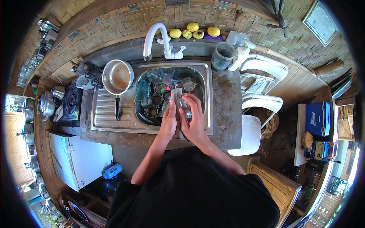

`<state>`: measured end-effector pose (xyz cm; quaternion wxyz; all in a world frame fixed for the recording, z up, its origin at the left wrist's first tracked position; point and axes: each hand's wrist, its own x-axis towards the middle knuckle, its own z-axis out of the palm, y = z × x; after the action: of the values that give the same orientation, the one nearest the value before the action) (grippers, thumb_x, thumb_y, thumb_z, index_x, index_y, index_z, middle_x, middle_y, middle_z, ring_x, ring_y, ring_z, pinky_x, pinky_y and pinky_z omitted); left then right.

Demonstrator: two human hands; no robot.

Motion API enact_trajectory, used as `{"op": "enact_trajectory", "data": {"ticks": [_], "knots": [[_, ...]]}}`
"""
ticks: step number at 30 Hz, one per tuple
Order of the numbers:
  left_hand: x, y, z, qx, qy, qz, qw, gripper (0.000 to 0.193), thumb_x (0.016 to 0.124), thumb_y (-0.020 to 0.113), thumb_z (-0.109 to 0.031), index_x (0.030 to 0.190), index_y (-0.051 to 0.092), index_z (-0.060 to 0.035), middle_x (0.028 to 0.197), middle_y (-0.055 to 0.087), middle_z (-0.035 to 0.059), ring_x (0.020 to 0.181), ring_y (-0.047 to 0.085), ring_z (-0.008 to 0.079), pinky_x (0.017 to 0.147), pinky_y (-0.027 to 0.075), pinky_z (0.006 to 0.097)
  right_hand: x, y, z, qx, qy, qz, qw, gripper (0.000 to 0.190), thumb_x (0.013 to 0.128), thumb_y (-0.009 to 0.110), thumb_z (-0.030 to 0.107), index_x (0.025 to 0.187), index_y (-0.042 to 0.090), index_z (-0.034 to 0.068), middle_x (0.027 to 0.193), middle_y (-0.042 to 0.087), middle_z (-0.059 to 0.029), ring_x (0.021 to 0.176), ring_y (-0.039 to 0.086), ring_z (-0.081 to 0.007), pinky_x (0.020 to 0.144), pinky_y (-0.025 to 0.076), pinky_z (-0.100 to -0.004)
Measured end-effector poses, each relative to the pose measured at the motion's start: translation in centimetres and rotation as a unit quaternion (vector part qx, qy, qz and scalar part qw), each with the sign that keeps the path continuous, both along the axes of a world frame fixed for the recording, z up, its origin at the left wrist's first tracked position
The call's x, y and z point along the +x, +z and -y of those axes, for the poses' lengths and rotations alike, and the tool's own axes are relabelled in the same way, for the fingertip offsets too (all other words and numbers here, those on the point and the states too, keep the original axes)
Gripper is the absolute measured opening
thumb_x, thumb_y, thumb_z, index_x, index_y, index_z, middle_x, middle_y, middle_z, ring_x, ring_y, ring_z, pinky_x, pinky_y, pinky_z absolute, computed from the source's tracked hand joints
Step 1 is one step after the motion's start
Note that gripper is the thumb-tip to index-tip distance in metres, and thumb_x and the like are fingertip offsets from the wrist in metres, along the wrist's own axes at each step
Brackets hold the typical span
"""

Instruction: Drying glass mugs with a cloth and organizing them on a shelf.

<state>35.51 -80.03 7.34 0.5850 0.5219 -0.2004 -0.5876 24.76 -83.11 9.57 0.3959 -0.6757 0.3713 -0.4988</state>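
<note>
My left hand is on the left, flat against a grey-brown cloth that hangs between my two palms. My right hand curls its fingers around what looks like a clear drinking glass, partly hidden by the fingers and cloth. Both hands are over the front part of a stainless steel sink. Beneath them, the basin holds several glasses, among them a clear glass and a dark-rimmed cup. Pink and green bits show among them.
A white gooseneck faucet rises behind the basin. A saucepan stands on the ribbed drainboard. To the right are a plastic container, a pump bottle and white plastic chairs. Yellow fruits line the back ledge; a gas stove is left.
</note>
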Motion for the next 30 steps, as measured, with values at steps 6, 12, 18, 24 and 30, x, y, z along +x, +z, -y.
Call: {"op": "enact_trajectory", "data": {"ticks": [6, 12, 18, 24, 30], "knots": [[2.4, 0.1, 0.9, -0.023, -0.04, -0.305, 0.951, 0.068, 0.099, 0.03, -0.058, 0.136, 0.046, -0.0034, 0.128, 0.057, 0.0146, 0.114, 0.057, 0.0257, 0.098, 0.047, 0.0404, 0.1, 1.2, -1.2, -0.112, 0.089, -0.061, 0.988, 0.043, 0.08, 0.065, -0.002, 0.122, 0.054, 0.0, 0.124, 0.053, -0.0177, 0.111, 0.055, -0.0387, 0.091, 0.047, -0.0423], [1.8, 0.8, -0.6, -0.033, -0.021, -0.27, 0.962, 0.058, 0.102, 0.033, -0.051, 0.135, 0.047, -0.0062, 0.123, 0.059, 0.0098, 0.11, 0.059, 0.02, 0.093, 0.049, 0.0349, 0.2, 1.9, -0.5, -0.123, 0.079, -0.057, 0.988, 0.043, 0.081, 0.062, -0.003, 0.122, 0.054, 0.0, 0.123, 0.053, -0.0187, 0.111, 0.056, -0.0381, 0.09, 0.048, -0.041], [0.6, 0.4, -1.7, -0.042, 0.061, -0.215, 0.974, 0.052, 0.103, 0.036, -0.045, 0.134, 0.047, -0.0055, 0.12, 0.059, 0.0077, 0.109, 0.058, 0.0189, 0.095, 0.047, 0.0353, 1.1, 3.2, 0.3, -0.111, 0.085, -0.033, 0.99, 0.038, 0.084, 0.06, -0.002, 0.122, 0.053, -0.002, 0.123, 0.054, -0.0204, 0.109, 0.057, -0.0378, 0.092, 0.047, -0.0397], [2.8, 2.6, -1.1, -0.107, 0.026, -0.319, 0.941, 0.067, 0.099, 0.032, -0.057, 0.137, 0.044, -0.0031, 0.12, 0.061, 0.009, 0.104, 0.062, 0.021, 0.091, 0.051, 0.0364, 0.2, 3.2, -0.5, -0.115, 0.12, -0.072, 0.983, 0.03, 0.085, 0.058, 0.003, 0.115, 0.059, -0.002, 0.113, 0.062, -0.0185, 0.1, 0.06, -0.0319, 0.085, 0.048, -0.035], [-0.4, 2.6, -1.4, 0.0, 0.129, -0.237, 0.963, 0.058, 0.1, 0.033, -0.057, 0.124, 0.055, -0.0083, 0.11, 0.064, 0.006, 0.096, 0.065, 0.0188, 0.082, 0.055, 0.0322, 1.1, 0.3, -0.3, -0.031, 0.027, 0.109, 0.993, 0.016, 0.089, 0.058, 0.006, 0.102, 0.065, -0.002, 0.103, 0.065, -0.016, 0.086, 0.063, -0.0241, 0.077, 0.05, -0.0324]]}}
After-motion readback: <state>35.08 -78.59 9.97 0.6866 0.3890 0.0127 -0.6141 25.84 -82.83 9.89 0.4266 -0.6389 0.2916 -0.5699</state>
